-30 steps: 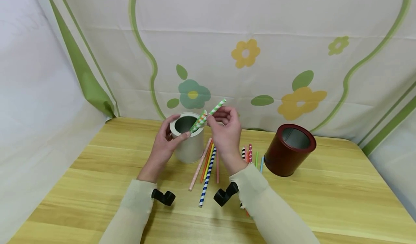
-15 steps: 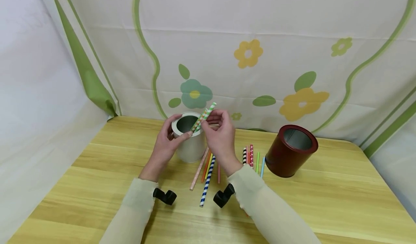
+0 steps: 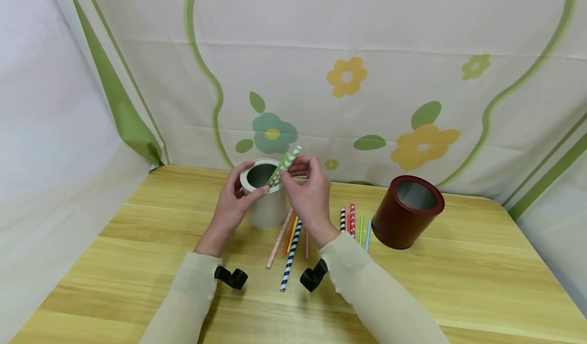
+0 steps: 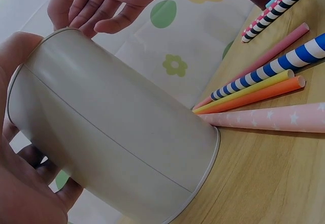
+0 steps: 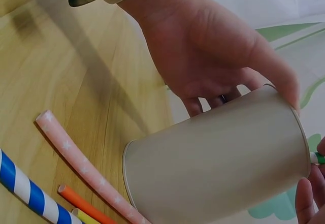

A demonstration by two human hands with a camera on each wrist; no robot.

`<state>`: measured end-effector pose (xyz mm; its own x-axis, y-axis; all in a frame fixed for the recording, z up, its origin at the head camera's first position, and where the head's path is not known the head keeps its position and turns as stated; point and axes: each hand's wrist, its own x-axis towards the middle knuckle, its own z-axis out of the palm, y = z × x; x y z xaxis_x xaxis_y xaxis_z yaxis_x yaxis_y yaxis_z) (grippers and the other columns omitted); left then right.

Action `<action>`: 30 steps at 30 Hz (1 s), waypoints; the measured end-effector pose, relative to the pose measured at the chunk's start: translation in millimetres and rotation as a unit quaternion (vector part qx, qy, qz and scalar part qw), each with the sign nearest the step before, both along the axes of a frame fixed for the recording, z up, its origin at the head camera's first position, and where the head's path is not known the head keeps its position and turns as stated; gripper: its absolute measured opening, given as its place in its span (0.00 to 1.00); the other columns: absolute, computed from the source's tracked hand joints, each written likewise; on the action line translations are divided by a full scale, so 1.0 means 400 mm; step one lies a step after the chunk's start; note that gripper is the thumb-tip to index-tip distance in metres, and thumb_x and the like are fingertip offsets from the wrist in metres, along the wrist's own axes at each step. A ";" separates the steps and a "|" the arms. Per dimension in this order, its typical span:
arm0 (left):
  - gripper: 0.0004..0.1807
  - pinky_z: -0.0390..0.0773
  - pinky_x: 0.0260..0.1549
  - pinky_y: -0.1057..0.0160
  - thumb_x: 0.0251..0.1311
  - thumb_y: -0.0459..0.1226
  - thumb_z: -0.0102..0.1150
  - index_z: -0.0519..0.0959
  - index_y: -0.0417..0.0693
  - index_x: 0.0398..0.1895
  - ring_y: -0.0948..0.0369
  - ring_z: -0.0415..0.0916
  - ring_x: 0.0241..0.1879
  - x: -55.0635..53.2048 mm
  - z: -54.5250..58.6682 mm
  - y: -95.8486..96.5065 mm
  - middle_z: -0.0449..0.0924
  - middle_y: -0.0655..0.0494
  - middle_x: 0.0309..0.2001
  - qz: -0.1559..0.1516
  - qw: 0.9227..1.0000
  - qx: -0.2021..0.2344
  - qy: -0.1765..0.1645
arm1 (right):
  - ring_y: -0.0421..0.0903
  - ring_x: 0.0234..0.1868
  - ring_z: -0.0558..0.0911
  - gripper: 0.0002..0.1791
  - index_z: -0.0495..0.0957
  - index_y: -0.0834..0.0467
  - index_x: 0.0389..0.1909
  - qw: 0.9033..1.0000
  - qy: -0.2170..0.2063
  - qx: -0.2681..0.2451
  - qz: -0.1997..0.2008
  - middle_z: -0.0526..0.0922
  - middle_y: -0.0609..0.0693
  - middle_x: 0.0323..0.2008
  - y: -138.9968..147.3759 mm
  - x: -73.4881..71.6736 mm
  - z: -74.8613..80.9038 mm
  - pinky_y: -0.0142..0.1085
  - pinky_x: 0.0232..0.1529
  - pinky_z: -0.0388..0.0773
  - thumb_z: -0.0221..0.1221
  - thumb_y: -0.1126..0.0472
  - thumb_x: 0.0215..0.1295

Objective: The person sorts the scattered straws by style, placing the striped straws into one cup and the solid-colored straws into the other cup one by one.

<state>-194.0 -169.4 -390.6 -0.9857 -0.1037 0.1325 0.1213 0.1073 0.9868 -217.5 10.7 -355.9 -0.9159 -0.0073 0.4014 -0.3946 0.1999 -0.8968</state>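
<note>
My left hand point(image 3: 229, 206) grips a white can point(image 3: 267, 211) on the table, thumb at its rim and fingers round the far side. At the can's mouth my right hand point(image 3: 308, 193) pinches a green-and-white striped paper straw point(image 3: 296, 151), which slants into the opening. Close beside it leans another patterned green straw point(image 3: 278, 170); how many are bunched there I cannot tell. Seen in the left wrist view, the can point(image 4: 117, 122) hides the straws in it. Only a bit of green straw point(image 5: 317, 158) shows past the rim in the right wrist view.
Several loose straws lie before the can, among them a blue-and-white striped straw point(image 3: 291, 257) and a pink starred one point(image 3: 278, 242). More straws, including a red dotted one point(image 3: 352, 219), lie partly under my right forearm. A dark red can point(image 3: 408, 216) stands right. A curtain point(image 3: 293, 79) hangs behind.
My right hand has moved left and slightly down, bringing the striped straw from beside the can into its mouth against the other green straws. The left hand has kept its grip on the can.
</note>
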 end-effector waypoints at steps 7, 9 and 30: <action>0.39 0.63 0.77 0.42 0.70 0.37 0.70 0.64 0.59 0.81 0.49 0.66 0.73 -0.001 -0.002 0.003 0.67 0.50 0.77 -0.004 1.000 0.001 0.005 | 0.46 0.51 0.85 0.17 0.77 0.55 0.56 1.000 0.003 0.006 -0.005 0.85 0.50 0.50 0.003 0.001 -0.002 0.36 0.47 0.84 0.68 0.60 0.71; 0.39 0.63 0.77 0.42 0.70 0.37 0.70 0.64 0.59 0.81 0.49 0.66 0.73 -0.002 -0.003 0.003 0.67 0.50 0.77 -0.005 1.000 -0.001 0.006 | 0.46 0.51 0.85 0.17 0.77 0.55 0.56 1.000 0.004 0.006 -0.007 0.85 0.49 0.51 0.003 0.001 -0.003 0.36 0.47 0.84 0.68 0.60 0.71; 0.39 0.63 0.77 0.42 0.70 0.37 0.69 0.63 0.59 0.81 0.49 0.66 0.72 -0.006 -0.011 0.005 0.68 0.49 0.77 -0.008 1.000 0.001 0.010 | 0.45 0.50 0.86 0.16 0.78 0.53 0.54 1.000 0.006 -0.002 -0.017 0.87 0.48 0.47 0.002 0.003 -0.005 0.37 0.47 0.86 0.69 0.59 0.69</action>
<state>-196.5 -167.3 -395.1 -0.9846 -0.0880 0.1510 0.1418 0.1024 0.9846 -216.2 11.7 -358.0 -0.9107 0.0246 0.4124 -0.3987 0.2093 -0.8929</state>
